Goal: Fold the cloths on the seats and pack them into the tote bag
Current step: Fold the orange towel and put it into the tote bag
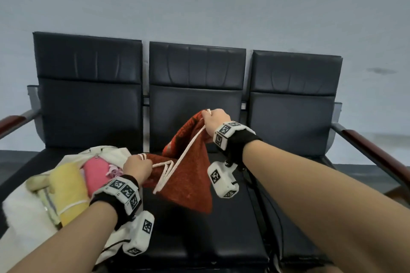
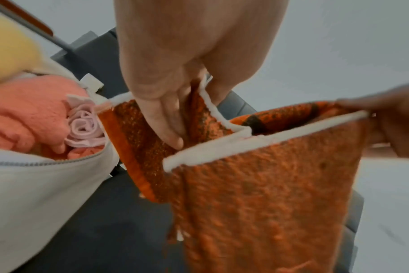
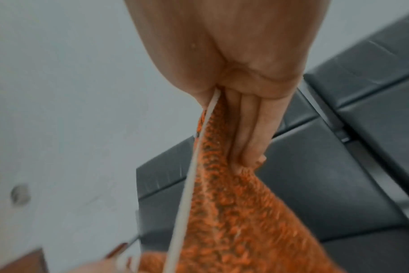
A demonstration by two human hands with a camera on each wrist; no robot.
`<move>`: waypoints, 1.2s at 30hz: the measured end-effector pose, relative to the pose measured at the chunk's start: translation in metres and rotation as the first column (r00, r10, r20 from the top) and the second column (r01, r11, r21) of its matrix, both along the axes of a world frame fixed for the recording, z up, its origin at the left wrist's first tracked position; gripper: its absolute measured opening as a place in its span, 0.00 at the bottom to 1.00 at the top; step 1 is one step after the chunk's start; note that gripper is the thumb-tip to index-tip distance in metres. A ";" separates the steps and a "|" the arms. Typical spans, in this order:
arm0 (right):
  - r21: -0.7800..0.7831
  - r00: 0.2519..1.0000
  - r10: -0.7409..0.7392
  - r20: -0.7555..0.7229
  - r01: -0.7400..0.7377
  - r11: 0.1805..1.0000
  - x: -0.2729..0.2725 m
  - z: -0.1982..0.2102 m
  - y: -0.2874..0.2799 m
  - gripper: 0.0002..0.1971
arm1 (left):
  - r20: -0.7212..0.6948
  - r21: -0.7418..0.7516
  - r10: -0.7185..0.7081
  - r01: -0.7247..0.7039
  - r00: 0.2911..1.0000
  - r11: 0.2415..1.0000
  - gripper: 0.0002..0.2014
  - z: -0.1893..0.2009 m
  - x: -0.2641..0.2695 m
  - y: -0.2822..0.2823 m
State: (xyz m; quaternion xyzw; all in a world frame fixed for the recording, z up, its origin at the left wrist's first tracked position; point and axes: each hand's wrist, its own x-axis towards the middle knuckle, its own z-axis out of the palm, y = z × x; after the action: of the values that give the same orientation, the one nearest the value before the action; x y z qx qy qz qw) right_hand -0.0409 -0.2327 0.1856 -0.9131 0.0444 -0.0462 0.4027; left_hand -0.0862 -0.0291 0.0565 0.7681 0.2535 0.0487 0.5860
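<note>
A rust-orange cloth (image 1: 188,175) with white edging hangs above the middle seat (image 1: 199,239), held at two corners. My right hand (image 1: 213,118) pinches the upper corner high up; the right wrist view shows its fingers (image 3: 247,133) clamped on the cloth (image 3: 234,212). My left hand (image 1: 138,168) grips the lower corner near the bag, fingers (image 2: 161,125) curled over the cloth's (image 2: 268,203) edge. The cream tote bag (image 1: 28,213) lies on the left seat, holding a pink cloth (image 1: 95,173) and a yellow cloth (image 1: 68,190).
Three dark padded seats stand in a row against a pale wall; the right seat (image 1: 295,173) is bare. Wooden armrests (image 1: 375,153) flank both ends. A rolled pale pink cloth (image 2: 84,127) sits at the bag's mouth beside its zipper (image 2: 47,161).
</note>
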 end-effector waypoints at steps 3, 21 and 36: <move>0.203 0.997 -0.051 -0.050 0.060 0.977 0.008 0.006 -0.006 0.23 | -0.092 -0.092 0.050 -0.059 0.994 0.994 0.14 -0.031 0.017 0.023; 0.196 0.927 0.334 -0.170 -0.300 0.934 -0.009 0.017 0.009 0.18 | 0.337 0.313 -0.458 0.361 0.823 0.879 0.32 0.044 -0.023 -0.039; -0.304 0.930 0.284 -0.234 -0.348 0.887 -0.030 -0.008 -0.005 0.24 | 0.729 0.353 -0.232 -0.063 0.644 0.933 0.18 0.102 -0.020 -0.054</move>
State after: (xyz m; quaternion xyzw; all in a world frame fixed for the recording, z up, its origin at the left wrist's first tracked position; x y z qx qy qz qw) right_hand -0.0705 -0.2380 0.1775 -0.9640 -0.0774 0.0974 0.2350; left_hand -0.1066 -0.0829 0.1587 0.7781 -0.0652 0.3818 0.4946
